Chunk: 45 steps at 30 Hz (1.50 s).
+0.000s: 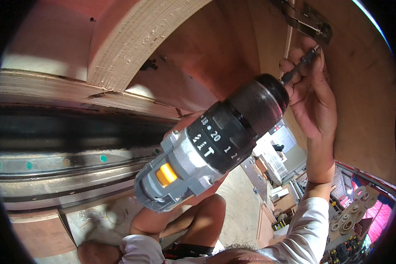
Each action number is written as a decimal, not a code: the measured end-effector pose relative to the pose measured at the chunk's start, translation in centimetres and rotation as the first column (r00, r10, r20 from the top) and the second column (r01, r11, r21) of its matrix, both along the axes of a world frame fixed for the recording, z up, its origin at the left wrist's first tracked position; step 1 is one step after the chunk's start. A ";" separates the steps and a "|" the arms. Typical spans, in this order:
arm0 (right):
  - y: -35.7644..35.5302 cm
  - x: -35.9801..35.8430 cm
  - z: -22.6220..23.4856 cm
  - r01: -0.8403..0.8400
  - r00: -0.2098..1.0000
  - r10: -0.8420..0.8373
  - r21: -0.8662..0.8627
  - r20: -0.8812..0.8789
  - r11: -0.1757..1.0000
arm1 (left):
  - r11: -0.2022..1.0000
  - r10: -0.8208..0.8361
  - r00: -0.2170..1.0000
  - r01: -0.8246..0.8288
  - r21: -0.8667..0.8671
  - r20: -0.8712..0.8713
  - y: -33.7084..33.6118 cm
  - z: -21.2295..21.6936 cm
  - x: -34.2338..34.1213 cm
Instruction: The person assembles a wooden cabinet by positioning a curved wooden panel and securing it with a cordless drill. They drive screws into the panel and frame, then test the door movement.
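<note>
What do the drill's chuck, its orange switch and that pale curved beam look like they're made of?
Chuck: black and finely textured; plastic or coated metal, I can't tell which.
Orange switch: probably plastic, judging by its smooth, evenly coloured, slightly shiny surface.
Pale curved beam: apparently bare wood, with visible grain and a matt, unpainted face.

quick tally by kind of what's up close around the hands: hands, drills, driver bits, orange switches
Hands: 2 (left hand, right hand)
Power drill: 1
Dark driver bit: 1
Orange switch: 1, on the drill
Total: 5
</note>
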State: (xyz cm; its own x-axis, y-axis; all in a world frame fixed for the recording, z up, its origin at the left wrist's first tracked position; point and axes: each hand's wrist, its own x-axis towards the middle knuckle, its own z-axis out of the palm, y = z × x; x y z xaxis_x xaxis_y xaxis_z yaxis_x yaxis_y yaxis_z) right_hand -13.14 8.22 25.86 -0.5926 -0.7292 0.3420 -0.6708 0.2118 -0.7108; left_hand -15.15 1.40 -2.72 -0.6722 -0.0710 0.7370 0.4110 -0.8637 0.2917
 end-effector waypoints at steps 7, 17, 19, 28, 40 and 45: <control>-1.3 0.8 -0.9 0.083 0.971 -0.030 0.219 -0.237 0.972 | 0.984 0.113 0.991 -0.121 0.129 0.067 2.8 0.6 -1.9; 0.1 0.5 -0.4 0.034 0.940 0.065 0.282 -0.335 0.959 | 0.959 -0.124 0.987 0.146 0.241 -0.106 -0.5 4.0 -1.7; -0.7 0.9 -1.0 0.072 0.930 0.040 0.289 -0.364 0.955 | 0.951 -0.118 0.985 0.148 0.270 -0.123 -0.8 4.8 -1.6; -0.9 0.9 -0.6 0.227 0.861 -0.097 0.205 -0.499 0.952 | 0.937 -0.114 0.979 0.163 0.310 -0.169 -1.7 5.7 -2.4; -1.2 0.5 -1.2 0.185 0.867 -0.120 0.089 -0.483 0.979 | 0.920 -0.114 0.973 0.180 0.347 -0.203 -1.0 6.0 -2.7; -1.4 0.6 -1.5 0.193 0.861 -0.137 0.065 -0.490 0.979 | 0.933 -0.080 0.978 0.142 0.330 -0.193 -1.1 6.1 -2.6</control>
State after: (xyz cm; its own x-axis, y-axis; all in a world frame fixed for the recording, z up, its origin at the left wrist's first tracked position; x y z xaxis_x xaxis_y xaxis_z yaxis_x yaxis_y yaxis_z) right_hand -12.55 6.82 24.38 -0.4899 -0.6843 0.5401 -0.8712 0.4067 -0.2750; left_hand -17.72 0.26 3.39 -0.5539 -0.2703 0.7875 0.3245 -0.9411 -0.0948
